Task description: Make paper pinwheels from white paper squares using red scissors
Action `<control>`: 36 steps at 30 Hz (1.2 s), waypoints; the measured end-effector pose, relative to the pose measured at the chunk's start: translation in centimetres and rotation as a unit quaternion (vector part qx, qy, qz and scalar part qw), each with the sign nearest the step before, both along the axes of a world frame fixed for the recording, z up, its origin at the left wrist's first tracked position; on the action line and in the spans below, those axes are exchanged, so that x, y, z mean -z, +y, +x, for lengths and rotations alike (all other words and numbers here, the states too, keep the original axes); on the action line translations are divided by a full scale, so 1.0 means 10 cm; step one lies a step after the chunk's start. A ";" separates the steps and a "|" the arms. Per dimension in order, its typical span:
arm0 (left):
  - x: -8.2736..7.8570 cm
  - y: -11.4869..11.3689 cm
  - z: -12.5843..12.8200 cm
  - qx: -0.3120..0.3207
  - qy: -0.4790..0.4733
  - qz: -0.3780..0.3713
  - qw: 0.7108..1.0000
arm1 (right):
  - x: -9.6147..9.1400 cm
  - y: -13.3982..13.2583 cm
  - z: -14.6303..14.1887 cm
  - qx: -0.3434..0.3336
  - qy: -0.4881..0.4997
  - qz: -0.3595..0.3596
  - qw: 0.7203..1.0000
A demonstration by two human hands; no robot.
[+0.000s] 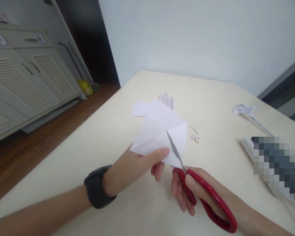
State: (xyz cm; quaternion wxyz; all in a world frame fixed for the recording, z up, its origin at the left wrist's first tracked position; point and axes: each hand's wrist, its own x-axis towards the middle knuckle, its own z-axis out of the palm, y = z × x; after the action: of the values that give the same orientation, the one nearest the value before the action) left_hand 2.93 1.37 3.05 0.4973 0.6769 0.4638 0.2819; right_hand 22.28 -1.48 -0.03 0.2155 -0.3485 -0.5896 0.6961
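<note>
A white square sheet of paper [159, 127] with diagonal creases is held up over the table. My left hand [147, 160] pinches its near edge, thumb on top and fingers underneath. In my right hand [186, 186] is a pair of scissors [206, 190] with red handles. The scissors are at the paper's near corner, one blade lying over the top face and pointing toward the centre. The other blade is mostly hidden under the sheet. Fingers of my right hand go through the red loops.
Behind the held sheet lie more white paper [139, 108] and several thin paper sticks [166, 101]. Small white-tipped pieces [195, 137] sit right of it. A paper pinwheel [245, 110] on a stick lies farther right, near a partly pixelated device [248, 147]. The table [88, 141] meets a wall.
</note>
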 end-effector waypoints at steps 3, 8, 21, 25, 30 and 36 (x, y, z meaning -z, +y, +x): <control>0.01 0.00 0.00 0.011 0.005 -0.011 1.000 | -0.02 0.00 0.01 -0.005 0.002 0.016 1.000; 0.01 -0.01 0.01 0.018 -0.007 -0.019 1.000 | -0.03 -0.02 0.01 -0.005 0.000 0.030 1.000; 0.00 0.00 -0.01 0.027 -0.013 -0.005 1.000 | 0.00 -0.02 0.04 -0.004 -0.003 0.012 1.000; 0.00 0.00 -0.02 0.037 -0.011 -0.006 0.999 | 0.01 -0.01 0.04 -0.009 -0.005 0.019 1.000; 0.01 0.00 -0.02 0.039 -0.012 -0.005 0.999 | 0.00 0.02 0.02 -0.014 -0.014 0.030 0.999; 0.03 0.00 -0.02 0.040 -0.014 0.000 0.999 | 0.03 0.01 0.02 -0.024 -0.031 0.039 0.998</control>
State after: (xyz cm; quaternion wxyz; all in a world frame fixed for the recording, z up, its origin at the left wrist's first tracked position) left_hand 2.71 1.41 2.79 0.5146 0.6908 0.4294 0.2714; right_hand 22.52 -1.34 -0.28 0.1939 -0.3466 -0.6310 0.6664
